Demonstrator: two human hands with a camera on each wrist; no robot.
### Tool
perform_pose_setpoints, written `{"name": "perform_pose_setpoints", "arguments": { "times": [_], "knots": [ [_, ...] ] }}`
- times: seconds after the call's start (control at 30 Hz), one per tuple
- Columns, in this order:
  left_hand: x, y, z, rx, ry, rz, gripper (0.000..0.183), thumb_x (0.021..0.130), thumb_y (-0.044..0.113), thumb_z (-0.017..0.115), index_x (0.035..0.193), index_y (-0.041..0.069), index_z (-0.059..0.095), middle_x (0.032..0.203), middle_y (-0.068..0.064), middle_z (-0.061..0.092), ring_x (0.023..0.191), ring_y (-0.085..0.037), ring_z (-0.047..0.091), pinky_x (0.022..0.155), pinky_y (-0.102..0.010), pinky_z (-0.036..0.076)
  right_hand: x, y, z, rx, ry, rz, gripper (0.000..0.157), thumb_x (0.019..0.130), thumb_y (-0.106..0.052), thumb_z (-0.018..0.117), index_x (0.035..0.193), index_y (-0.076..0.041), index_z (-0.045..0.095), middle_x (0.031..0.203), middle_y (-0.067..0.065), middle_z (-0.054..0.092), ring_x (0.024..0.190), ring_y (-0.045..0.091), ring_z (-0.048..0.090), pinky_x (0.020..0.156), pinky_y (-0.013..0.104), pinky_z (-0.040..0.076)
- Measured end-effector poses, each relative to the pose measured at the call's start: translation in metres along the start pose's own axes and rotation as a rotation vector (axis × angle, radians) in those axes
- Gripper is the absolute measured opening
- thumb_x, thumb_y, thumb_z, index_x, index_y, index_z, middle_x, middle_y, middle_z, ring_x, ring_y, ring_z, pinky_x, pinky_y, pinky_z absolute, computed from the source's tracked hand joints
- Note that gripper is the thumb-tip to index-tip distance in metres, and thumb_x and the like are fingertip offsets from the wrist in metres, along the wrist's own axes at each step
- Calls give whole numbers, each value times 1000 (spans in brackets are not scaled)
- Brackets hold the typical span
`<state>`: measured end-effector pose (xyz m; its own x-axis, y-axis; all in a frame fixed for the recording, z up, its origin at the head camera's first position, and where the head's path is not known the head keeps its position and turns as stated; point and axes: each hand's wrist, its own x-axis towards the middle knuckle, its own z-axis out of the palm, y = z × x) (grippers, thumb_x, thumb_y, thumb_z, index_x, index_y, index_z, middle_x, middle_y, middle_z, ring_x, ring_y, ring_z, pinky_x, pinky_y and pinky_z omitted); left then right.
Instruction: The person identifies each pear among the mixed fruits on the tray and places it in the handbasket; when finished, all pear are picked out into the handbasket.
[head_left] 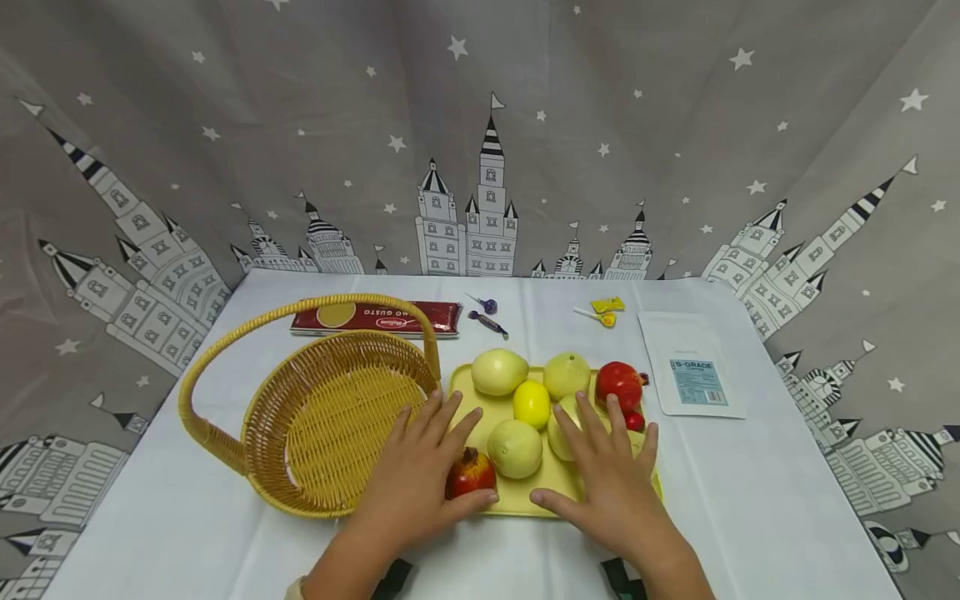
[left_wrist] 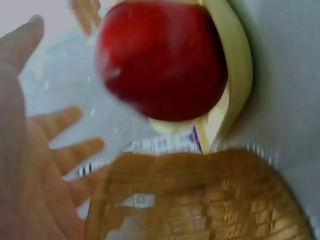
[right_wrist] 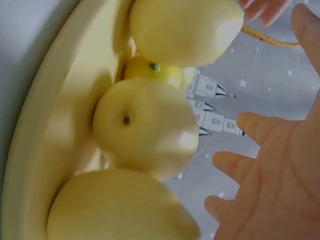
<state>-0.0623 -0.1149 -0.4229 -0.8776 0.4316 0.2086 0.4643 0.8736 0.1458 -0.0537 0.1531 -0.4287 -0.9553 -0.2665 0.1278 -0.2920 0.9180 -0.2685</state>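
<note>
Both hands are spread flat-fingered over the yellow tray (head_left: pixel 525 502), holding nothing. My left hand (head_left: pixel 423 471) hovers between the wicker basket (head_left: pixel 258 433) and the tray's left end, beside a red pomegranate (head_left: pixel 471 473). In the left wrist view that pomegranate (left_wrist: pixel 160 60) looms large, apart from the fingers. Above the tray's right end, my right hand (head_left: pixel 611 483) partly hides the pale yellow-green fruits beneath. Several such pears (right_wrist: pixel 145 125) appear in the right wrist view, clear of the fingers. A lemon (head_left: pixel 532 405) lies mid-tray; another pomegranate (head_left: pixel 619 386) and a small red fruit (head_left: pixel 634 421) sit right.
Behind the basket, under its tall handle, lies a dark red packet (head_left: pixel 375 318). Purple-wrapped sweets (head_left: pixel 487 323) and yellow sweets (head_left: pixel 606 318) are farther back. A white pouch (head_left: pixel 693 362) lies right of the tray. A grey castle-print curtain (head_left: pixel 637 142) hangs behind the white tabletop.
</note>
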Motion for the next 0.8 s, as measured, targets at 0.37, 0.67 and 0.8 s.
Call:
{"name": "perform_pose_setpoints", "arguments": {
  "times": [0.37, 0.67, 0.8],
  "knots": [
    [-57, -60, -65, -414, 885, 107, 39, 85, 37, 73, 97, 0, 72, 94, -9, 70, 91, -12, 61, 90, -15, 45, -6, 27, -6, 177, 34, 21, 95, 75, -63, 71, 151, -23, 31, 159, 4, 16, 146, 37, 2, 106, 74, 8],
    [-94, -110, -63, -552, 1121, -440, 37, 82, 3, 65, 106, -20, 48, 110, 6, 53, 107, -12, 51, 97, -18, 43, -6, 42, 1, 342, 96, 61, 78, 78, -39, 80, 143, -17, 43, 147, 6, 36, 134, 30, 33, 106, 62, 30],
    [-102, -133, -41, -743, 1051, -362, 36, 83, -11, 65, 112, -20, 45, 120, -14, 55, 115, -23, 55, 99, -22, 47, -7, 45, 4, 399, 95, 126, 80, 76, -33, 83, 143, -17, 42, 145, 11, 36, 132, 33, 36, 108, 61, 34]
  ]
}}
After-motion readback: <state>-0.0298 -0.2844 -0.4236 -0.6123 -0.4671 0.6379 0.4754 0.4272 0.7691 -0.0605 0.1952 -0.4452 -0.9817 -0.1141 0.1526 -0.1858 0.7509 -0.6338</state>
